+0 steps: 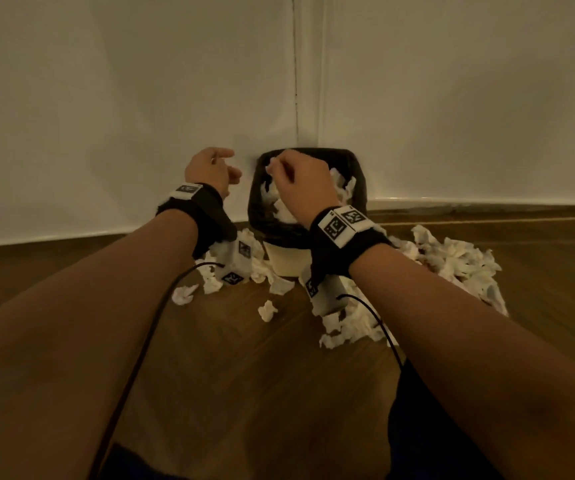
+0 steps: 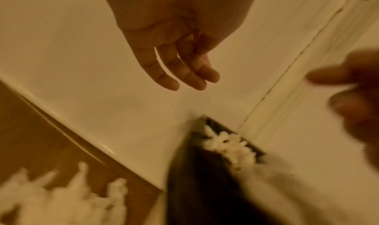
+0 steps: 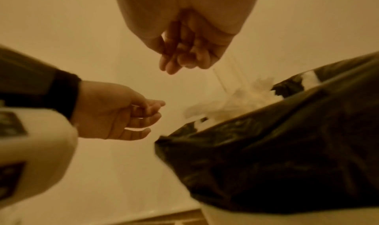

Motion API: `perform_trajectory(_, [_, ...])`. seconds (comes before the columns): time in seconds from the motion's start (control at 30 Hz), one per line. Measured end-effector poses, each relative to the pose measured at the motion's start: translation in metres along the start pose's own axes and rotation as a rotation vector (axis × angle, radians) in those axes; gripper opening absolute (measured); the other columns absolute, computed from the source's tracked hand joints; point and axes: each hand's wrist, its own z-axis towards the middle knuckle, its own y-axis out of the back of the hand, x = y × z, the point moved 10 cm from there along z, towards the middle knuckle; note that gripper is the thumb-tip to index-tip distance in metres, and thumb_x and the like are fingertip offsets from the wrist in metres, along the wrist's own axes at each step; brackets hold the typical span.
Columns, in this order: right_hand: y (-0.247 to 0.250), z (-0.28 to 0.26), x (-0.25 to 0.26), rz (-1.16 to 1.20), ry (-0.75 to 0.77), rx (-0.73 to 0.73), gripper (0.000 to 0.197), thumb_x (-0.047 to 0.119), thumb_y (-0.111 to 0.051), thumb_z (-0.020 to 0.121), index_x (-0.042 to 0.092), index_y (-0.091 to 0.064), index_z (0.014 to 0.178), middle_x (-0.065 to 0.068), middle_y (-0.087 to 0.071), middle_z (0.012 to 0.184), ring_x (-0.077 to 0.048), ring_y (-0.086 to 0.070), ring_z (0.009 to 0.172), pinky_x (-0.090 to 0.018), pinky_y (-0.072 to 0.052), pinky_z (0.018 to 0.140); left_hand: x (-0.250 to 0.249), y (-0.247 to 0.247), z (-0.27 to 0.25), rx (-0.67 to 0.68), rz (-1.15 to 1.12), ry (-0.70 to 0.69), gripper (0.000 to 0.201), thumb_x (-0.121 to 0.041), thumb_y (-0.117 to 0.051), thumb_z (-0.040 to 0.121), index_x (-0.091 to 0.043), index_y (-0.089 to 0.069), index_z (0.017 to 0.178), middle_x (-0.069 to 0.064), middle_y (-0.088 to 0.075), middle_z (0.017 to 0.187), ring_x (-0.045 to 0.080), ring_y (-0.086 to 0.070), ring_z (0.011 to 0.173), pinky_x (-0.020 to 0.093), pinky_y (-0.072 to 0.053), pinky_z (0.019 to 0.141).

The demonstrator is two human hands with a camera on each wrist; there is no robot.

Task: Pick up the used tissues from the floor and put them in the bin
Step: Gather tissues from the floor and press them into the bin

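Note:
A bin lined with a black bag stands in the room's corner with crumpled white tissues inside. My right hand hovers over its opening, fingers loosely curled downward and holding nothing in the right wrist view. Below it a blurred tissue lies at the top of the bin. My left hand hangs just left of the bin, fingers relaxed and empty. Several used tissues lie on the wooden floor: a heap to the right, scattered ones to the left.
White walls meet right behind the bin, with a white skirting board along the floor. More tissues lie in front of the bin under my right wrist. Black cables trail from both wrist cameras. Bare wood floor lies nearer to me.

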Motion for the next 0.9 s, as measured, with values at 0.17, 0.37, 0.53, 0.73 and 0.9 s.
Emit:
perform_trajectory(0.17, [-0.068, -0.039, 0.026, -0.061, 0.125, 0.3, 0.023, 0.019, -0.047, 0.094, 0.005, -0.065, 0.093, -0.011, -0.068, 0.084, -0.023, -0.062, 0.075, -0.034, -0.049, 0.071, 0.05, 0.034, -0.01, 0.096, 0.377, 0.017, 0.03, -0.005, -0.035, 0.093, -0.014, -0.061, 0.105, 0.01, -0.067, 0.092, 0.018, -0.064, 0.072, 0.027, -0.05, 0.059])
perform_trajectory(0.37, [-0.156, -0.086, -0.041, -0.223, -0.097, 0.683, 0.025, 0.018, -0.05, 0.094, 0.011, -0.062, 0.115, -0.014, -0.062, 0.116, -0.028, -0.057, 0.108, -0.031, -0.044, 0.089, 0.107, 0.054, -0.022, 0.24, 0.866, 0.028, 0.03, -0.013, -0.045, 0.095, -0.011, -0.058, 0.122, 0.016, -0.058, 0.125, 0.033, -0.053, 0.115, 0.036, -0.043, 0.093])
perform_trajectory(0.53, [-0.19, -0.126, -0.111, -0.333, -0.302, 0.781, 0.044, 0.02, -0.053, 0.093, 0.016, -0.045, 0.136, -0.014, -0.045, 0.137, -0.033, -0.046, 0.124, -0.038, -0.039, 0.101, 0.161, 0.059, -0.033, 0.247, 0.914, 0.162, 0.039, -0.019, -0.04, 0.097, -0.013, -0.044, 0.135, 0.019, -0.045, 0.137, 0.037, -0.044, 0.123, 0.039, -0.039, 0.1])
perform_trajectory(0.73, [-0.217, -0.16, -0.14, -0.498, -0.313, 0.939, 0.051, 0.026, -0.051, 0.094, 0.021, -0.031, 0.14, -0.017, -0.021, 0.146, -0.045, -0.021, 0.134, -0.053, -0.033, 0.105, 0.249, 0.061, -0.059, 0.122, 0.67, 0.465, 0.08, -0.052, -0.063, 0.08, -0.03, -0.02, 0.144, 0.018, -0.017, 0.145, 0.041, -0.039, 0.123, 0.041, -0.035, 0.102])
perform_trajectory(0.9, [-0.225, -0.17, -0.157, -0.499, -0.379, 0.919, 0.061, 0.033, -0.057, 0.09, 0.025, -0.027, 0.142, -0.013, -0.016, 0.147, -0.044, -0.018, 0.135, -0.052, -0.039, 0.101, 0.286, 0.052, -0.066, 0.071, 0.613, 0.523, 0.09, -0.07, -0.061, 0.069, -0.038, -0.017, 0.141, 0.021, -0.011, 0.147, 0.046, -0.028, 0.131, 0.053, -0.031, 0.106])
